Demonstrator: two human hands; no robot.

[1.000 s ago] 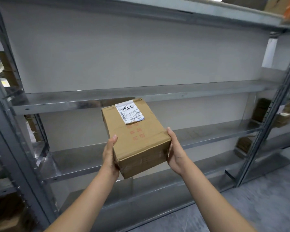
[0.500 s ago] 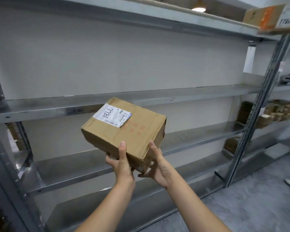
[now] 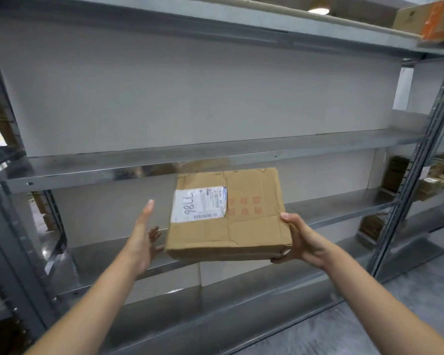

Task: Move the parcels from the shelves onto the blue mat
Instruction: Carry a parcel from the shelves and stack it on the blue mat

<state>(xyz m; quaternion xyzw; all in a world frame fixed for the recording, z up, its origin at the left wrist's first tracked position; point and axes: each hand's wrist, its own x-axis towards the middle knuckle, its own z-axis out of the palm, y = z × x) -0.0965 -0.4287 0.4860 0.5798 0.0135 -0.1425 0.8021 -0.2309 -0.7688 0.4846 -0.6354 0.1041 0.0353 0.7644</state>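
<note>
carry step. cardboard parcel (image 3: 228, 219) held in air before the steel shelves (image 3: 92, 167); right hand (image 3: 303, 242) fingers clamped on its near right corner, left hand (image 3: 141, 242) fingers straight and apart, just beside it. next move probably needs a two-handed hold, then the unseen blue mat.

Grey metal shelving unit (image 3: 215, 156), several tiers, white back panel (image 3: 190, 93) behind. Perforated upright (image 3: 418, 165) at right separates this bay from neighbouring one. Top tier, far right: cardboard box (image 3: 420, 19) with orange tape, lying at front edge. Neighbouring bay, mid tier: cluster of small brown boxes (image 3: 432, 179), some white-labelled, side by side. Tier below: another brown box (image 3: 372, 225), partly hidden by upright. Unit stands on grey concrete floor (image 3: 408, 311). Left bay: brown shapes (image 3: 40, 210), too blurred to identify.
</note>
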